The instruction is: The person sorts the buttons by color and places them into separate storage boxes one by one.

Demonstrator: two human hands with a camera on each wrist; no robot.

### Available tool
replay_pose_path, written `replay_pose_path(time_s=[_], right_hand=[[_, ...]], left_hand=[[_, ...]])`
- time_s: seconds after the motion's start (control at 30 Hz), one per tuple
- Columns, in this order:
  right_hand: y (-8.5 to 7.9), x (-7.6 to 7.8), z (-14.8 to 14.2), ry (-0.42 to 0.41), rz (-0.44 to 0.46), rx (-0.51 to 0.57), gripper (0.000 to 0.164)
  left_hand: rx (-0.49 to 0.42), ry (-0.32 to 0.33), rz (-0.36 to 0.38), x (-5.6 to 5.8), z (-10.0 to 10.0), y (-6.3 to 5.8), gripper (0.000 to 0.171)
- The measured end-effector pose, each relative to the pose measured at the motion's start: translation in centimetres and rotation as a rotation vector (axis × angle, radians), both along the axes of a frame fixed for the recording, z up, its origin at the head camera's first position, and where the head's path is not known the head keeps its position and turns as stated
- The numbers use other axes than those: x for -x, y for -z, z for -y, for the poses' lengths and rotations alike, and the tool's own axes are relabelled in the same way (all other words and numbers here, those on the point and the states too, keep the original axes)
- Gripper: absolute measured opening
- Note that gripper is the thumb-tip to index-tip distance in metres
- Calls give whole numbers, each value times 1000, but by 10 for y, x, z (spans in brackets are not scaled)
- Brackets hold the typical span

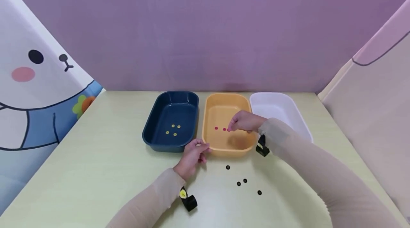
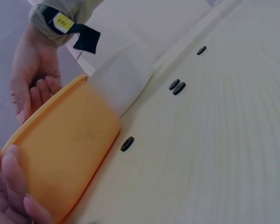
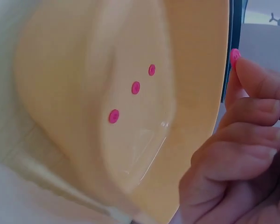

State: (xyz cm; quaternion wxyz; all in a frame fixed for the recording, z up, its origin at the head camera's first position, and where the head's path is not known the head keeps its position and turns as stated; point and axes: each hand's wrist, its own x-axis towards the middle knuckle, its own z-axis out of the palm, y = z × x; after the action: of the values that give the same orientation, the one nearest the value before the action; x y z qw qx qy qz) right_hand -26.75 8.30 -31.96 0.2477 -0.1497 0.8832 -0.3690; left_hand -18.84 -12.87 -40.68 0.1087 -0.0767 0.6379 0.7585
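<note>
My right hand hangs over the orange tray, its thumb and forefinger pinching a pink button. Three more pink buttons lie on that tray's floor in the right wrist view; the head view shows fewer, since the hand covers part of the tray. My left hand grips the tray's rim at the near left corner, thumb on one side and fingers outside, as the left wrist view shows. Several black buttons are scattered on the table in front of the orange tray.
A dark blue tray stands to the left with several yellow buttons in it. On the right is a white tray, partly behind my right forearm. A purple cloth hangs along the table's back edge.
</note>
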Motion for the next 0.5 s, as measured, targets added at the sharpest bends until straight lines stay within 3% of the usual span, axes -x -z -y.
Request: replay_pose_path(time_s=[0.23,0.5], right_hand=[[3,16,15,-10,-20,-94,16],[7,29,30,-2,19,-192,18]], left_hand=[[7,-2,-4,1,-2,1,9],[10,-5,-6,1,-1,2,9]])
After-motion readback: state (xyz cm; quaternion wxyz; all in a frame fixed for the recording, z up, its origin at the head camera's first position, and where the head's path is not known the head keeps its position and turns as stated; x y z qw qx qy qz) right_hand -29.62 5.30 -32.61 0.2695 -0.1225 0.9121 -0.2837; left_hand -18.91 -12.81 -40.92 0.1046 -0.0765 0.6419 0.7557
